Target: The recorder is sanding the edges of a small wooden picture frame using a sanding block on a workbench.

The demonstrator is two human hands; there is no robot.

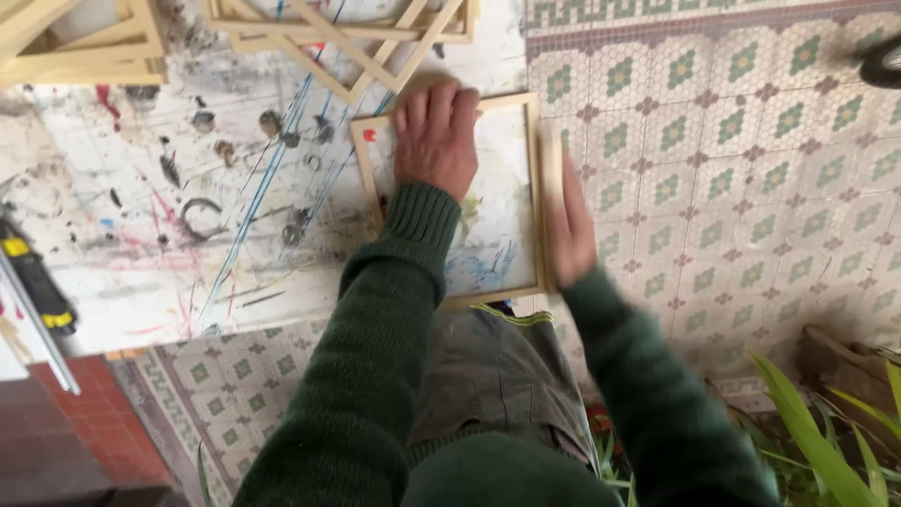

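- Lying at the far left edge, a black and yellow tool is seen on the paint-stained board, beside a strip of red brick floor.
- Stacked wooden frames are shown at the upper left, with more crossed frames further along the top.
- The left hand is laid flat, fingers together and extended, on the upper left part of the small wooden frame.
- The frame is placed at the board's right edge, next to the patterned tile floor.
- The right hand is pressed against the frame's right rail; its fingers are blurred, apparently straight rather than curled.
- Green leaves are visible at lower right.
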